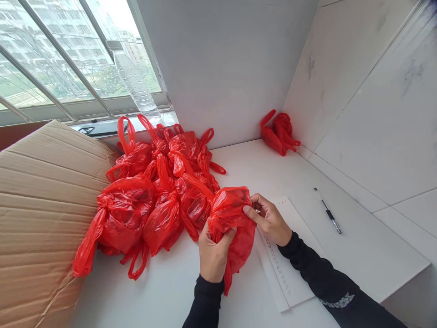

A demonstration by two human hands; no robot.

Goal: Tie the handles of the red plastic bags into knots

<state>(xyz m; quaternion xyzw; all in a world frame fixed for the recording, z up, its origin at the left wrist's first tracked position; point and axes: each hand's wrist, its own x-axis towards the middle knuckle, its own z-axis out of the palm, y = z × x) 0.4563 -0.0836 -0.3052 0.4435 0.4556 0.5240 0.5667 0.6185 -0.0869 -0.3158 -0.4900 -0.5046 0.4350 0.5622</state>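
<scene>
A thin red plastic bag (235,214) is held up between my two hands over the white table. My left hand (214,255) grips its gathered lower left part, thumb pressed on the plastic. At the bag's upper right edge, my right hand (269,218) pinches the film between thumb and fingers. Whether anything is inside this bag I cannot tell. Just left of it lies a heap of knotted red plastic bags (124,214), full and bulging, with their loop handles sticking out.
A cardboard box (51,205) stands at the left. Beneath my right wrist lies a paper notebook (290,255), with a pen (329,212) farther right. A crumpled red bag (280,134) sits in the back corner. On the windowsill stands a clear water bottle (134,82).
</scene>
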